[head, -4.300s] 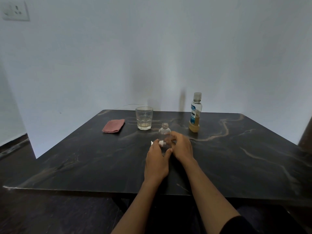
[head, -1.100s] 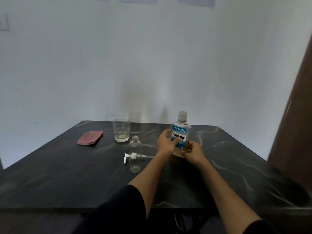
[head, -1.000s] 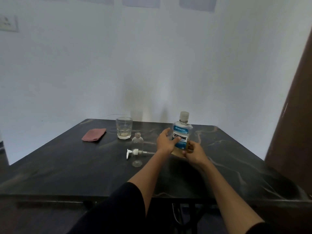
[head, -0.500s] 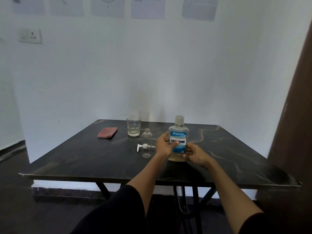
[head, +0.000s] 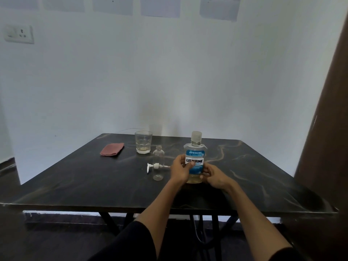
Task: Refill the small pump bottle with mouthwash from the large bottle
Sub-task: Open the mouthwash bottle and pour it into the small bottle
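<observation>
The large mouthwash bottle (head: 195, 153) stands upright on the dark marble table (head: 94, 185), capped, with a blue label and a little yellowish liquid at its bottom. My left hand (head: 180, 170) grips its left side, thumb across the label. My right hand (head: 213, 174) holds its lower right side. To the left stands the small clear bottle (head: 158, 162), open at the neck and empty. Its white pump head (head: 153, 166) lies on the table just behind it.
A drinking glass (head: 143, 141) with a trace of liquid stands at the back. A folded pink cloth (head: 112, 149) lies left of it. The white wall runs close behind the table; a brown door or panel (head: 327, 147) rises at the right.
The large bottle has come from the table's back right to the middle, now between both my hands. The pump head is off the small bottle. The camera has pulled back.
</observation>
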